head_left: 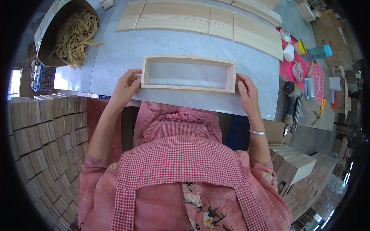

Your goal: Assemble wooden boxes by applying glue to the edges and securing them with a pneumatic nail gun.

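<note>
A shallow rectangular frame of pale wood (189, 89) stands near the front edge of the table, its long side toward me. The tabletop shows through its middle. My left hand (127, 87) grips the frame's left end, thumb and fingers pressed against the short side. At the opposite end my right hand (247, 92) holds the other short side with curled fingers; some fingertips are hidden behind the wood. Beyond the frame lie long flat panels of pale thin wood (173, 19), bundled with light-coloured bands.
A bin (41, 46) of tan rubber-like strips (77, 38) stands at the table's far left. Stacked wooden pieces (46, 127) rise left of me. To the right are a pink-covered surface with a teal-lidded bottle (320, 52), a power tool (288, 117) and wooden boxes (295, 165).
</note>
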`<action>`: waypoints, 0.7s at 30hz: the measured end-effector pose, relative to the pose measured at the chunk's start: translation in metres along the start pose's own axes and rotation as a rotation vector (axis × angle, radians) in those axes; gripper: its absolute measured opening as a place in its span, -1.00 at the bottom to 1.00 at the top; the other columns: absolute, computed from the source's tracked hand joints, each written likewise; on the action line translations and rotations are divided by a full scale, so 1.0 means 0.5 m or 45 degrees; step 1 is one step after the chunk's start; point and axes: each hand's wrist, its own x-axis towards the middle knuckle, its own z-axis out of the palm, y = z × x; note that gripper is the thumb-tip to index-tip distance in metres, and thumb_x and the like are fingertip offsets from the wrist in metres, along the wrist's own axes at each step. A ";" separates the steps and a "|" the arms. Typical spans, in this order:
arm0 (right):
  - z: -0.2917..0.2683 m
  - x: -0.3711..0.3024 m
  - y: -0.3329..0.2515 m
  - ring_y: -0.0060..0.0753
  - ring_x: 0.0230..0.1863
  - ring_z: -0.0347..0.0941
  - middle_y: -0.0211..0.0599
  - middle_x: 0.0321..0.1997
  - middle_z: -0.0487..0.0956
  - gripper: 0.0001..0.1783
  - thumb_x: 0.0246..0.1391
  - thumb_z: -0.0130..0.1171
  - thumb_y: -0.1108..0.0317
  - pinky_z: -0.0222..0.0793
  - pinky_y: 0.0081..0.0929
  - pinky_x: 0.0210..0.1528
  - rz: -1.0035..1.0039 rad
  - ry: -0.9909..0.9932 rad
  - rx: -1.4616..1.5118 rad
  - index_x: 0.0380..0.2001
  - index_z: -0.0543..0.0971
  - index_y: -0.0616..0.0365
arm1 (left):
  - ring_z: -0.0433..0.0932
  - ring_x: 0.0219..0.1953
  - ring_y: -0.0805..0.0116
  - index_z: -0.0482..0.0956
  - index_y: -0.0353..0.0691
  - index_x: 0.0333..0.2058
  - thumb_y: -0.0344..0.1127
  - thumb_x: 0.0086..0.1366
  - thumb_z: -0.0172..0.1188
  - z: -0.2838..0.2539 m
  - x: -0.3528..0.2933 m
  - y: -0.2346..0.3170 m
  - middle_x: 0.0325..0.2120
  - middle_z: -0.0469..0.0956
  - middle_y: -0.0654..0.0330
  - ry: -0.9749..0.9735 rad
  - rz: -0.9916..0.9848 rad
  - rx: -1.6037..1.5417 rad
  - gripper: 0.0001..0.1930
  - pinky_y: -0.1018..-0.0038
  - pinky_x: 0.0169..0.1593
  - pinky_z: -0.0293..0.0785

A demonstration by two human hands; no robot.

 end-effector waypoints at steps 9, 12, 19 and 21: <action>-0.034 -0.010 -0.052 -0.53 -0.22 0.38 -0.27 -0.14 0.52 -0.52 0.17 0.22 0.46 0.40 -0.62 -0.10 0.371 -0.338 0.209 0.15 0.45 0.32 | 0.51 -0.19 0.46 0.51 -0.35 0.08 -0.46 0.24 0.36 -0.028 -0.016 0.024 -0.21 0.57 0.17 -0.170 -0.168 -0.454 -0.57 0.61 -0.02 0.45; -0.029 -0.018 -0.040 -0.53 -0.25 0.40 -0.26 -0.12 0.53 -0.53 0.13 0.21 0.48 0.39 -0.59 -0.13 0.368 -0.338 0.159 0.13 0.46 0.29 | 0.50 -0.13 0.42 0.52 -0.32 0.09 -0.48 0.21 0.37 -0.030 -0.007 0.029 -0.16 0.57 0.13 -0.223 -0.152 -0.452 -0.54 0.54 0.01 0.46; -0.051 0.032 -0.067 -0.35 -0.18 0.50 -0.23 -0.09 0.58 -0.61 0.00 0.17 0.55 0.41 -0.48 -0.06 -0.132 0.007 0.230 -0.03 0.53 0.21 | 0.52 -0.06 0.36 0.45 -0.26 0.11 -0.67 0.22 0.13 -0.006 0.002 0.034 -0.08 0.59 0.10 0.011 0.301 -0.483 -0.54 0.45 0.08 0.44; -0.072 0.036 -0.042 -0.31 -0.15 0.51 -0.23 -0.08 0.59 -0.62 -0.02 0.16 0.55 0.41 -0.46 -0.03 -0.195 -0.024 0.142 -0.06 0.54 0.20 | 0.53 -0.04 0.37 0.49 -0.28 0.06 -0.68 0.24 0.09 0.006 0.013 0.033 -0.08 0.60 0.11 0.026 0.245 -0.487 -0.59 0.51 0.08 0.43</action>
